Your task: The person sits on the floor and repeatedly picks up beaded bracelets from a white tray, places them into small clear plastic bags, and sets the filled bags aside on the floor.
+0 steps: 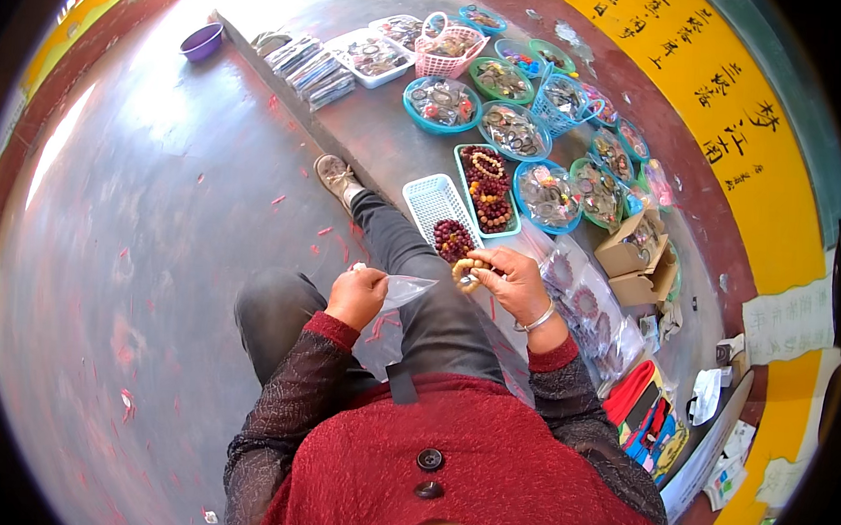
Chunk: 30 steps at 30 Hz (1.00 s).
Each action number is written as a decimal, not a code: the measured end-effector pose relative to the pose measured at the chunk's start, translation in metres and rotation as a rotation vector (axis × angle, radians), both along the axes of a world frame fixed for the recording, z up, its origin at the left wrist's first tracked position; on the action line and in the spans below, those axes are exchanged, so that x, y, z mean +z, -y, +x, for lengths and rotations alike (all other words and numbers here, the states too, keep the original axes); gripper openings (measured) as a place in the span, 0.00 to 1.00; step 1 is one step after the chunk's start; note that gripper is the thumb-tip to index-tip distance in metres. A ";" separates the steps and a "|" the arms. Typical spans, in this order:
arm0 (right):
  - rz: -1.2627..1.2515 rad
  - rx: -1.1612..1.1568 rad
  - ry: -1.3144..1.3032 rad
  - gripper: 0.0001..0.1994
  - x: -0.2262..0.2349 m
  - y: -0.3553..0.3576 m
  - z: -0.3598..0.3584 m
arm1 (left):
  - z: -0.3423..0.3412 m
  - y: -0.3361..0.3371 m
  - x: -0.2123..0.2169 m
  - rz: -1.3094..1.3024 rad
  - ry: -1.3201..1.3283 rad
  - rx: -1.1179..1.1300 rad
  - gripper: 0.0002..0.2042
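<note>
Nearest you, your red knitted top fills the lower edge. Your left hand pinches the mouth of a clear plastic bag over your lap; your right hand curls its fingers around a tan bead bracelet just beside it. Keep the bag's mouth taut and open toward the bracelet. A pile of dark red beads lies in the white basket, close to your right knuckles; packets crowd the ledge's edge under your right wrist.
</note>
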State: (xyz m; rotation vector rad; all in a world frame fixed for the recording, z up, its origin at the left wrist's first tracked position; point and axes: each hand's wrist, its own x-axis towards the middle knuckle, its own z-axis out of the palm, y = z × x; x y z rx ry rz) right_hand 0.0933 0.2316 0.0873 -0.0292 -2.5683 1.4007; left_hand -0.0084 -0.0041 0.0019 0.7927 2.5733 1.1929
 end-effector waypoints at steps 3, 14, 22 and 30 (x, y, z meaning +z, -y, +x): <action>-0.238 0.001 0.036 0.11 0.015 0.023 -0.008 | 0.000 0.002 -0.002 0.017 -0.004 -0.006 0.09; -0.062 0.234 -0.022 0.11 0.008 0.055 -0.028 | -0.001 0.003 0.006 0.068 0.044 -0.030 0.08; 0.290 0.209 -0.038 0.07 -0.007 0.066 -0.026 | -0.002 0.004 0.015 0.117 0.113 -0.051 0.10; 0.588 0.238 -0.263 0.05 -0.015 0.078 -0.033 | -0.003 0.006 0.017 0.169 0.197 -0.123 0.11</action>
